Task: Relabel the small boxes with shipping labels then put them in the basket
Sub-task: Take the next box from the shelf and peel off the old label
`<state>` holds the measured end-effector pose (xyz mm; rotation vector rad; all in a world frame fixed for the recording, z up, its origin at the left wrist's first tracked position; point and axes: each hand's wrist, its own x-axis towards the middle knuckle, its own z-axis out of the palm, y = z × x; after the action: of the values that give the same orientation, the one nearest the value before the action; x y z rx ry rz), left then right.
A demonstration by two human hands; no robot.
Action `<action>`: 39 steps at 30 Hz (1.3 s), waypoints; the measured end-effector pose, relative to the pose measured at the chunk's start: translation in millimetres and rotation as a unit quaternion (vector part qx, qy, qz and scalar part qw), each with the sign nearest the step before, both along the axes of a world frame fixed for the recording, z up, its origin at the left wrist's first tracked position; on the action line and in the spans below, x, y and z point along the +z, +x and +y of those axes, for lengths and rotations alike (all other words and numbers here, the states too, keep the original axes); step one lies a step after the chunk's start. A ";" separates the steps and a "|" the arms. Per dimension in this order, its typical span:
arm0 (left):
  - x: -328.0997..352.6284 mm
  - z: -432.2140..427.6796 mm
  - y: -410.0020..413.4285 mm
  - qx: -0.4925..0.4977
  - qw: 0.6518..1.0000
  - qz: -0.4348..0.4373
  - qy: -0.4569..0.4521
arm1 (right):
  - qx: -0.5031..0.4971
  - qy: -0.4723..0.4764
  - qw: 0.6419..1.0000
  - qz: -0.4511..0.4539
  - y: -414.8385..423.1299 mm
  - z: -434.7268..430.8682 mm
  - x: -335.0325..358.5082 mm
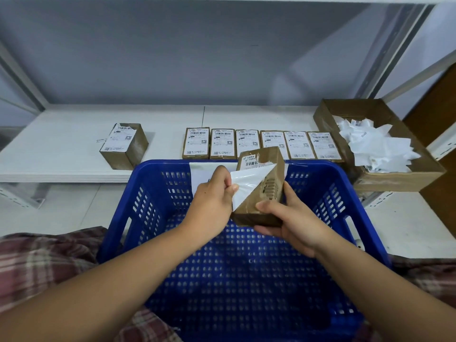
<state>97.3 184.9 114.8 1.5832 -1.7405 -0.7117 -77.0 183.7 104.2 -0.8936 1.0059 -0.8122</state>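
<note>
Right hand grips small brown cardboard box at lower end, fingers curled round it, above blue perforated plastic basket. Left hand pinches edge of white shipping label, half peeled from box face. Behind basket, on white shelf: row of six labelled boxes, and one separate labelled box well apart at left. At right, open cardboard carton with white paper scraps inside.

The shipping labels on the boxes carry barcodes (QR squares too) — print unreadably small.
</note>
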 end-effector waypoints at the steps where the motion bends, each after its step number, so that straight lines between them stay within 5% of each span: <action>1: -1.6 -1.1 0.9 0.000 1.000 0.026 0.008 | -0.002 -0.001 1.000 -0.004 -0.4 -0.3 0.3; 7: 6.0 -3.6 -0.9 0.011 0.945 0.300 0.129 | -0.043 0.029 0.998 -0.047 -5.7 -3.4 1.4; 12: -2.5 0.9 -5.3 -0.039 0.989 0.119 0.079 | -0.069 0.026 0.996 -0.060 -3.4 -0.3 0.9; 18: -10.2 1.1 -6.5 0.031 0.996 0.086 0.016 | -0.063 0.015 0.996 -0.065 -0.4 3.6 0.7; 27: -2.6 4.3 -2.7 -0.058 0.988 -0.112 -0.091 | -0.067 0.020 0.997 -0.041 1.1 4.6 -0.2; 32: -3.2 -1.0 2.9 -0.060 0.989 -0.109 -0.078 | -0.044 0.002 0.999 -0.023 -1.6 2.8 3.0; 39: 18.9 -10.6 15.1 -0.014 0.996 0.090 0.009 | -0.005 -0.029 1.000 0.008 -9.5 -0.9 10.7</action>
<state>112.4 174.3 133.7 1.4617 -1.6303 -0.8595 -86.5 182.8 114.9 -0.9466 1.0057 -0.8478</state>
